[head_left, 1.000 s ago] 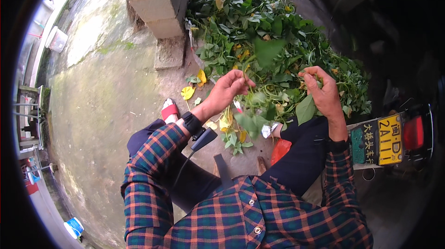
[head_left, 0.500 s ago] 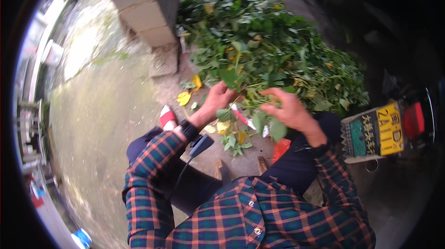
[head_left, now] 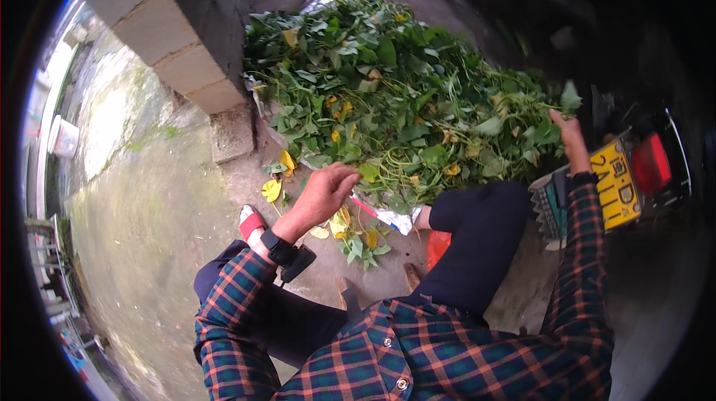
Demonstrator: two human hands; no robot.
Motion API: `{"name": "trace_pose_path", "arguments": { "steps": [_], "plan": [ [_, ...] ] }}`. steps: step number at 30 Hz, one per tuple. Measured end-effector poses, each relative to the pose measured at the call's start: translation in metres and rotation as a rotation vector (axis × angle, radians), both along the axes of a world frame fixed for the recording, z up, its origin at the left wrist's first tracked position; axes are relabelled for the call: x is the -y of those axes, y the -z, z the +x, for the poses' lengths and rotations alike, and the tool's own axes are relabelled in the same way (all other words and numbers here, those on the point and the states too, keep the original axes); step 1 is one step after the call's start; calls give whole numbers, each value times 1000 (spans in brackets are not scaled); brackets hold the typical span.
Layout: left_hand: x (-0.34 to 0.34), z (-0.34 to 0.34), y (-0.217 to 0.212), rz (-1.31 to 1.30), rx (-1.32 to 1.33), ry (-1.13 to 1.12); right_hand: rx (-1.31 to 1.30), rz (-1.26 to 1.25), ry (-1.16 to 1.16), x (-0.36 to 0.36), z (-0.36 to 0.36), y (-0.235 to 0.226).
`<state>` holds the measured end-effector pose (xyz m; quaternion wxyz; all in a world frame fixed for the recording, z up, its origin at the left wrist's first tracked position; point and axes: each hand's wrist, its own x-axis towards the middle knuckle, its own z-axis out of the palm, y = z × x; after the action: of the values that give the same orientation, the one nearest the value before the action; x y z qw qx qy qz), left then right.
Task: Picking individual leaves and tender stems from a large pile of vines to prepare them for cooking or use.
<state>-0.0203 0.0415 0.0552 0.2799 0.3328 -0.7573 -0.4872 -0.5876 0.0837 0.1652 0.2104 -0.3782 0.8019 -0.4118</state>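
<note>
A broad heap of green leafy vines (head_left: 388, 95), with some yellow leaves in it, lies on the ground before me. At its right end my right hand (head_left: 571, 138) is stretched far out, fingers closed round a bunch of leafy stems (head_left: 533, 106). The bunch rests along the heap, so where it ends is hard to tell. By the near left edge my left hand (head_left: 327, 193) hovers with its fingers curled together. Whatever its fingertips may pinch is hidden. Loose yellow leaves (head_left: 271, 190) and a small pile of leaves (head_left: 364, 246) lie near it on the ground.
A block pillar (head_left: 175, 43) rises at the far left of the heap. To my right stands a vehicle's rear with a yellow plate (head_left: 614, 183) and red light (head_left: 651, 171). Silvery sheeting (head_left: 395, 220) shows under the heap; a red bag (head_left: 438, 248) lies by my leg.
My right hand has swung from the middle out to the heap's right end with leafy stems. My left hand has shifted slightly left and nearer to me. The view has shifted too.
</note>
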Motion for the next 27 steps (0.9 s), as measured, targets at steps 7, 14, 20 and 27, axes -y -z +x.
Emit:
{"name": "trace_pose_path", "arguments": {
  "steps": [7,14,20,27],
  "plan": [
    [6,1,14,210,223,-50,-215,517,-238,-105,23,87],
    [6,-17,63,385,218,60,-170,737,87,-229,63,251],
    [-9,-11,74,304,362,91,-302,885,77,-246,127,286],
    [0,-1,52,47,440,248,-175,1325,-390,-204,93,236]
  ]
}}
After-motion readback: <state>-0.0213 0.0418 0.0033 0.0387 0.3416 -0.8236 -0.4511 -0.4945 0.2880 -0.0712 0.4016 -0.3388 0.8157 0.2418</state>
